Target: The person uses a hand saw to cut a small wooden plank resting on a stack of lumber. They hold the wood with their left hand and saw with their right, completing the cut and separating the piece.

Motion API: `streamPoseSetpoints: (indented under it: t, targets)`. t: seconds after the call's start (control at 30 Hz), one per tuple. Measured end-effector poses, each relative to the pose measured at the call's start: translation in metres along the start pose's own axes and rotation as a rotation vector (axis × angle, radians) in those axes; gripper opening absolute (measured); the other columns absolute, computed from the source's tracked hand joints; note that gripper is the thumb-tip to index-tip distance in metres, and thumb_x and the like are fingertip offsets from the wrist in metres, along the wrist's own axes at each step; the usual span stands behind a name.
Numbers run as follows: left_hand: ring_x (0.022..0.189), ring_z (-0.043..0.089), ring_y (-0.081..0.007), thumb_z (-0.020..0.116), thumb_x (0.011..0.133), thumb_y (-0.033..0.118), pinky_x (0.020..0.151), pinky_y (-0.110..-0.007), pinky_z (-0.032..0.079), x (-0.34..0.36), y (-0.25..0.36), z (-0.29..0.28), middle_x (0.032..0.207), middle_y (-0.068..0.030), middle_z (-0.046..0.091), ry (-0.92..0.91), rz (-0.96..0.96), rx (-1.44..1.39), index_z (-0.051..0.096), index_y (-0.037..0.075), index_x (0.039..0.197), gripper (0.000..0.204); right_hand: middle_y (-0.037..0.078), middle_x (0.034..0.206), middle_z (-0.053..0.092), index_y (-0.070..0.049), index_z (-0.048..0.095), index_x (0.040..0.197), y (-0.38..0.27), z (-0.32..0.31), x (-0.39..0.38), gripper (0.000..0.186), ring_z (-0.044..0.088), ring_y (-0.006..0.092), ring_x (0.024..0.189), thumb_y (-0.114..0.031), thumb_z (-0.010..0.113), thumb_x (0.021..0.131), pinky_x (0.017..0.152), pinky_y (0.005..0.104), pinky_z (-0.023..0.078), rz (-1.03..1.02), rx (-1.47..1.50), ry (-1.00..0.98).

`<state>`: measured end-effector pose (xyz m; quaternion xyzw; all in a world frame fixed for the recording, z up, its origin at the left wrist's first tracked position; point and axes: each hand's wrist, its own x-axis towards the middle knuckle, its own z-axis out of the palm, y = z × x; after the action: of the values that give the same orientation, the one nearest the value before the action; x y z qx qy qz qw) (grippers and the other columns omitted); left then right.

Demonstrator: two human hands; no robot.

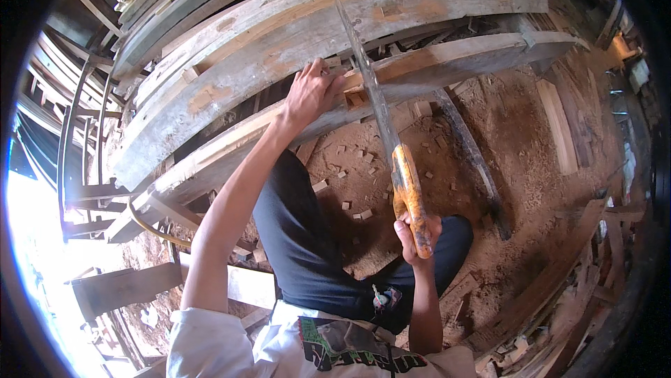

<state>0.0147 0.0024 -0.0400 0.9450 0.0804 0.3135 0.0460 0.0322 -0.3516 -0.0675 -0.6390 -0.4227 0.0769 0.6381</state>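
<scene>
My right hand (419, 233) is closed round the yellow, worn handle (407, 189) of a handsaw. The saw's long narrow blade (378, 102) points up and away, crossing over a thick wooden beam (447, 62). Just left of the blade, my left hand (314, 91) rests on the beam with its fingers bent round a light strip of wood (354, 83) on top. What lies under its fingertips is partly hidden. A squared notch or opening (355, 100) shows in the beam's near side, close to the blade.
Beyond the beam lies a wider grey plank (461, 11), with more long timbers stacked behind. Sawdust and several small wood offcuts (363, 215) cover the ground between my legs. A dark bar (472, 151) lies to the right, near loose boards (557, 126).
</scene>
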Motion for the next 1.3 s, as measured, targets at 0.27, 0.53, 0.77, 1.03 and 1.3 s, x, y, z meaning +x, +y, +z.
streamPoseSetpoints:
  t: [0.27,0.53,0.77,1.03,1.3]
  targets:
    - [0.085,0.065,-0.0416,0.052,0.099,0.029,0.07,-0.048,0.054,-0.002,-0.004,-0.001,0.094,-0.022,0.067,-0.054,0.029,-0.22,0.064,0.007,0.12,0.033,0.007,0.051,0.049,-0.003,0.052,0.065,-0.005,-0.001,0.012,0.022,0.049,0.0214,0.042,-0.01,0.065,0.082,0.045,0.0327,0.039,-0.026,0.005,0.037]
    - [0.075,0.067,-0.0395,0.045,0.093,0.062,0.065,-0.044,0.055,-0.002,0.004,-0.012,0.088,-0.0244,0.067,-0.442,-0.119,0.076,0.035,0.002,0.145,0.08,0.007,0.057,0.052,-0.003,0.053,0.068,0.001,0.002,0.014,0.019,0.051,0.0196,0.047,-0.007,0.066,0.082,0.049,0.0331,0.04,-0.026,-0.077,-0.026]
    - [0.078,0.069,-0.0328,0.062,0.076,0.073,0.066,-0.041,0.055,0.003,0.005,-0.009,0.088,-0.0212,0.068,-0.641,-0.165,0.232,0.033,-0.004,0.142,0.106,0.006,0.055,0.049,-0.003,0.051,0.067,-0.021,0.002,0.014,0.022,0.049,0.019,0.046,-0.008,0.066,0.082,0.048,0.0331,0.038,-0.007,-0.204,-0.039]
    - [0.082,0.068,-0.0336,0.066,0.076,0.067,0.069,-0.041,0.055,-0.004,0.006,-0.004,0.09,-0.0201,0.067,-0.585,-0.154,0.283,0.033,-0.004,0.142,0.102,0.004,0.048,0.042,-0.003,0.046,0.061,-0.043,0.004,0.019,0.03,0.041,0.0158,0.041,-0.01,0.066,0.082,0.043,0.0318,0.033,-0.045,-0.222,0.099]
    - [0.081,0.068,-0.0333,0.053,0.082,0.074,0.069,-0.043,0.055,-0.004,0.004,-0.002,0.086,-0.0202,0.067,-0.613,-0.161,0.298,0.032,-0.003,0.143,0.1,0.004,0.048,0.044,-0.004,0.048,0.059,-0.039,-0.001,0.018,0.028,0.042,0.0164,0.039,-0.009,0.066,0.081,0.041,0.0316,0.031,-0.167,-0.342,0.152]
